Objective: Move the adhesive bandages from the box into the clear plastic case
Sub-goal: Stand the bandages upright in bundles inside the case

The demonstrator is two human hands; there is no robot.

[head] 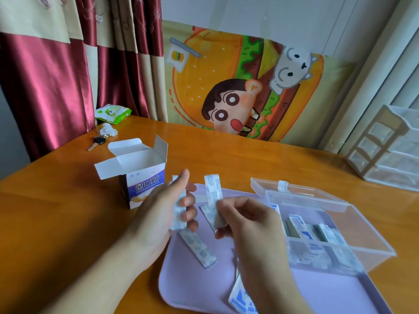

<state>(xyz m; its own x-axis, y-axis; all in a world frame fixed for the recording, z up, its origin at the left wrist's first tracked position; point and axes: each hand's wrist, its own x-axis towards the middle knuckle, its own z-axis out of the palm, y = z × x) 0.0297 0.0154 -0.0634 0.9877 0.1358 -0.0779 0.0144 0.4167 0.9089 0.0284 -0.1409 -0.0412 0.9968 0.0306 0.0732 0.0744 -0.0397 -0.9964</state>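
Note:
The purple-and-white bandage box (145,184) stands open on the wooden table, left of my hands. My left hand (163,209) grips a stack of wrapped bandages (179,214) upright. My right hand (247,220) pinches another wrapped bandage strip (213,193) above the lilac tray (192,284). Two loose bandages lie on the tray, one (197,248) below my left hand, one (208,215) between my hands. The clear plastic case (353,232) sits open at the right of the tray, with bandages (317,236) inside. A blue-printed packet (240,298) lies partly under my right forearm.
A key (97,142), a crumpled tissue (108,130) and a green wipes pack (112,113) lie at the table's far left. A small clear drawer unit (385,152) stands at the far right. A cartoon cloth hangs behind the table.

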